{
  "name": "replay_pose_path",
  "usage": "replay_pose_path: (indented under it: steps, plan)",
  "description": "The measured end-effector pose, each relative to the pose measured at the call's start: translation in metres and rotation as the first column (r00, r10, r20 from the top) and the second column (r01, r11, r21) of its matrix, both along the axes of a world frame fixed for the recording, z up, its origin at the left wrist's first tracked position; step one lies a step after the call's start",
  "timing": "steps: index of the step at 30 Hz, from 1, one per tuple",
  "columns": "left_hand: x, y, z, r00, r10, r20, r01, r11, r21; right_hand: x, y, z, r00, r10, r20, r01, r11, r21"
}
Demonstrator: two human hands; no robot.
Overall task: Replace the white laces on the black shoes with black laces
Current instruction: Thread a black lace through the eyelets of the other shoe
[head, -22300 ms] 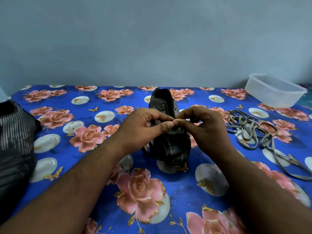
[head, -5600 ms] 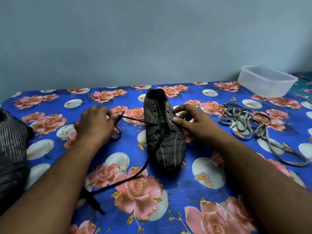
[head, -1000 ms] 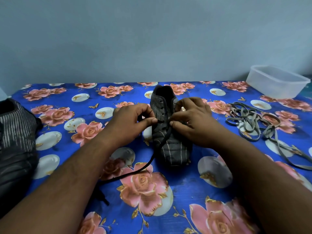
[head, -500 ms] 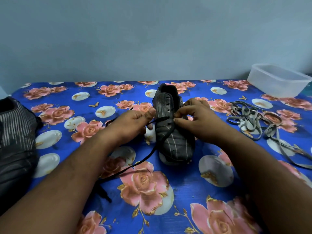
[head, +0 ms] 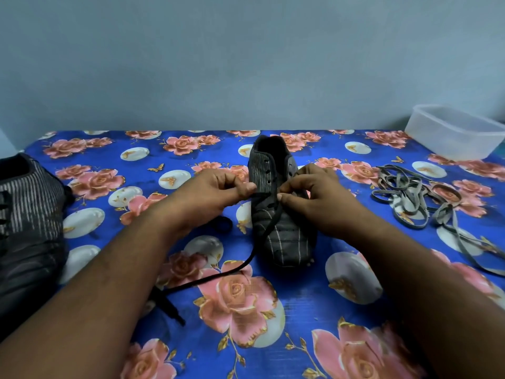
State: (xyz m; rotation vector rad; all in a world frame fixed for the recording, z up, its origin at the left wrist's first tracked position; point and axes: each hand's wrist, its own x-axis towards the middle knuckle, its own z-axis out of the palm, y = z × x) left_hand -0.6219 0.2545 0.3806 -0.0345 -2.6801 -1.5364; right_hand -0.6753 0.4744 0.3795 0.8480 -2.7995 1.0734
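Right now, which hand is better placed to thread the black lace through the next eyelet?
Likely the left hand: it pinches the black lace beside the shoe, just below open eyelets. The right hand rests on the opposite flap, seemingly steadying it.

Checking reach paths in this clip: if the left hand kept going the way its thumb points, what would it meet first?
Probably the black shoe: the left hand points right at its eyelet row, pinching the black lace. The right hand lies just beyond.
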Motion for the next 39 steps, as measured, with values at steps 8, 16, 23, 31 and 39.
replay_pose_path:
  steps: [8,16,23,31,39]
  plan:
    - [-0.007,-0.005,-0.003,0.976,-0.045,-0.214,0.010,0.987,-0.160,0.000,-0.003,-0.003,0.998,-0.028,-0.054,0.027,0.999,-0.028]
    - [-0.001,0.015,0.000,0.971,0.063,0.231,-0.085,0.993,0.085,-0.003,-0.001,-0.006,0.993,-0.005,-0.114,-0.002,0.998,-0.064]
    - [0.005,0.015,0.008,0.929,0.080,0.362,-0.158,0.968,0.193,-0.003,0.000,-0.005,0.992,0.006,-0.129,-0.014,0.998,-0.058]
    - [0.002,0.012,0.005,0.924,0.082,0.374,-0.177,0.958,0.226,-0.003,0.001,-0.005,0.994,0.013,-0.112,-0.019,0.998,-0.057]
    - [0.001,0.007,0.002,0.997,0.078,0.002,-0.078,0.996,0.049,-0.004,0.001,-0.006,0.998,0.008,-0.066,-0.012,0.998,-0.066]
